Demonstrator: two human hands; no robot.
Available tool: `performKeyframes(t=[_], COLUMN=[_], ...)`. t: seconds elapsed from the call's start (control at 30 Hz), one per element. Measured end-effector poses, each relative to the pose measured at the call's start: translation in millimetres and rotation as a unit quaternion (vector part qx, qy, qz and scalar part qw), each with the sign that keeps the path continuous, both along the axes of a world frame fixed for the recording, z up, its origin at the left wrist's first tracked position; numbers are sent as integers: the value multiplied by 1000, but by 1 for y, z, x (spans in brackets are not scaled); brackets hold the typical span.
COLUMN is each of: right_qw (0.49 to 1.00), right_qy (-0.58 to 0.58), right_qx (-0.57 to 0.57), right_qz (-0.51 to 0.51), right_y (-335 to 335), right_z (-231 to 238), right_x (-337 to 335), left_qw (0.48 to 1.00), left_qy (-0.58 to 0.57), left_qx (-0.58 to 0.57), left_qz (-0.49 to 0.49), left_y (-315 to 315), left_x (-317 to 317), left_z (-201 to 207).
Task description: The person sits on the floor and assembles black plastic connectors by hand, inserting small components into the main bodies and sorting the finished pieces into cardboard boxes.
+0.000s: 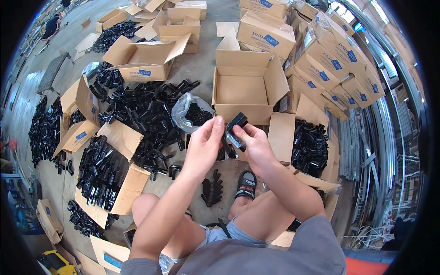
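Observation:
In front of me, my right hand (255, 145) grips a glossy black pipe fitting (237, 120) between thumb and fingers. My left hand (204, 143) is closed in a pinch just left of the fitting; whatever sits between its fingertips is hidden. Beyond my left hand, a clear plastic bag (179, 111) stands open, with small black pieces inside. Between my feet, a neat stack of black fittings (211, 189) lies on the concrete floor. An open cardboard box (243, 89) with a bare inside stands just past my hands.
A large loose heap of black fittings (142, 110) spreads to the left. Boxes of fittings stand left (98, 172) and right (310, 146). Sealed cartons (321, 64) are piled at the far right, beside long metal profiles (378, 151). Another person (51, 26) is far left.

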State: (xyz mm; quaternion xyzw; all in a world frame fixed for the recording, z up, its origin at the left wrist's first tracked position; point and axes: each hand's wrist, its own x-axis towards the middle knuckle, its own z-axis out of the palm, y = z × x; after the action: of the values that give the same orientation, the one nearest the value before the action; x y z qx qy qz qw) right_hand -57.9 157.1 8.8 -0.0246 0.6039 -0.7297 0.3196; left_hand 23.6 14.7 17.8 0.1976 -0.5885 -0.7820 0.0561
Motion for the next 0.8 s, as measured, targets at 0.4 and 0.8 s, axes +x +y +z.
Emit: performKeyframes(t=[0.4, 0.8], right_qw=[993, 671], right_qy=[112, 304], right_qx=[42, 641], right_qz=[-10, 217], right_y=[-32, -77], right_z=[-40, -318], right_x=[-31, -8], left_qw=[960, 939], left_qy=[-36, 15], left_qx=[268, 296], left_qz=[78, 175], left_y=[-20, -60], left_x=[8, 4], left_z=[-2, 5])
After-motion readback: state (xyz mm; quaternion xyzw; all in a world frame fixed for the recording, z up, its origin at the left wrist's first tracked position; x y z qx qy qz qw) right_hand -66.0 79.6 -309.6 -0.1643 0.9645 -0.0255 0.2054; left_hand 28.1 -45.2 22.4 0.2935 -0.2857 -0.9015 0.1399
